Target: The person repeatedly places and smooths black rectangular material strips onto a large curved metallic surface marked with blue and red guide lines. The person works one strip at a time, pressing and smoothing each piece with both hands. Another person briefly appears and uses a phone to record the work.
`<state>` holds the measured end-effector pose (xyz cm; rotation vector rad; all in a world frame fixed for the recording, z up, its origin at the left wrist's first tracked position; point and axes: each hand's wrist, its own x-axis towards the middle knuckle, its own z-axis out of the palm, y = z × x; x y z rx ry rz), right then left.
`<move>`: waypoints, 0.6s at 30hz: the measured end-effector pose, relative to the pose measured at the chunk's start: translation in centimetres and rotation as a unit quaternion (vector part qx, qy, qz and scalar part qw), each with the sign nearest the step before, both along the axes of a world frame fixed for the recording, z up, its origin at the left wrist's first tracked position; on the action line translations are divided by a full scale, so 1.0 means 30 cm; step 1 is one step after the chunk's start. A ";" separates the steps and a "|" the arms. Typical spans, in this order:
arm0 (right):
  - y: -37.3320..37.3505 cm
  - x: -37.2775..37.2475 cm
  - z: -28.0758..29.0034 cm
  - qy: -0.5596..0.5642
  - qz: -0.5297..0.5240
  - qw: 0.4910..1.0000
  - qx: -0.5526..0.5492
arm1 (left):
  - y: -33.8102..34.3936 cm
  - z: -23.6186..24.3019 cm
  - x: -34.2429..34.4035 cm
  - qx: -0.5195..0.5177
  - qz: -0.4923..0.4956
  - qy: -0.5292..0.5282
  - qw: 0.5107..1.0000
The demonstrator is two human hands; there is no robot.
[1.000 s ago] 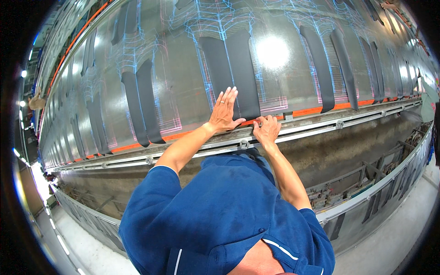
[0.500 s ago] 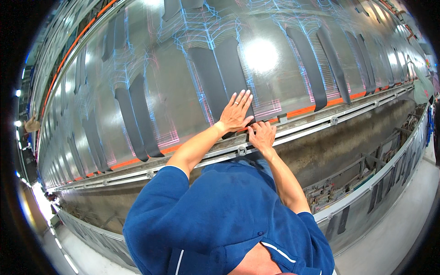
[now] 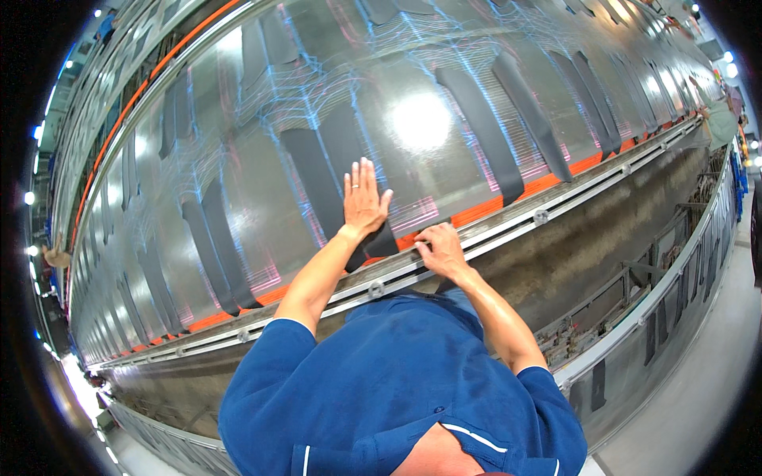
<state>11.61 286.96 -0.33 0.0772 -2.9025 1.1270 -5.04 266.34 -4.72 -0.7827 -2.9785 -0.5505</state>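
Observation:
My left hand (image 3: 364, 200) lies flat, fingers stretched out, on a dark grey cut piece of fabric (image 3: 312, 163) on the long shiny table (image 3: 413, 174). Beneath its wrist, the lower end of another grey piece (image 3: 381, 243) hangs over the table's near edge. My right hand (image 3: 441, 249) is at that edge, to the right of the left hand, with its fingers curled. Their tips are partly hidden, so whatever they pinch does not show. An orange strip (image 3: 479, 212) runs along the edge beside it.
Other grey pieces (image 3: 482, 127) lie in pairs along the table, among blue and pink lines. A metal rail (image 3: 508, 232) runs along the near side. Behind me curves a second, lower structure with a pale rim (image 3: 647, 321). At the far right stands a person in pale green (image 3: 712, 119).
The view has shifted, so the table's pieces appear further left and lower. My left hand's fingers have turned more upright and closer together. My right hand has drawn apart from the left, fingers curling.

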 end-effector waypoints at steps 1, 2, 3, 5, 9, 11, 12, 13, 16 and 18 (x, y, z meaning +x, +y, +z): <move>0.087 -0.015 0.017 0.001 -0.016 1.000 -0.002 | 0.030 -0.018 -0.020 -0.002 0.030 0.011 0.999; 0.187 -0.029 0.039 0.020 -0.042 0.999 -0.008 | 0.070 -0.038 -0.027 -0.014 0.061 0.020 0.998; 0.284 -0.044 0.061 0.039 -0.066 0.997 -0.013 | 0.085 -0.054 -0.026 -0.038 0.072 0.023 0.996; 0.500 -0.053 0.054 0.048 -0.147 0.988 -0.026 | 0.143 -0.038 0.004 -0.083 0.092 0.021 0.992; 0.844 -0.111 0.047 -0.048 -0.255 0.957 -0.133 | 0.144 -0.047 0.011 -0.121 0.119 0.017 0.985; 1.000 -0.132 0.038 -0.017 -0.252 0.961 -0.116 | 0.168 -0.029 0.033 -0.130 0.145 -0.011 0.981; 1.063 -0.143 0.043 -0.014 -0.253 0.962 -0.098 | 0.168 -0.021 0.041 -0.117 0.165 -0.044 0.978; 1.132 -0.160 0.041 -0.001 -0.264 0.961 -0.085 | 0.216 -0.008 0.050 -0.049 0.211 -0.070 0.974; 1.312 -0.205 0.056 0.010 -0.294 0.955 0.024 | 0.338 0.044 0.106 0.176 0.309 -0.106 0.929; 1.398 -0.232 0.049 -0.031 -0.345 0.931 0.115 | 0.459 0.064 0.161 0.233 0.334 -0.081 0.910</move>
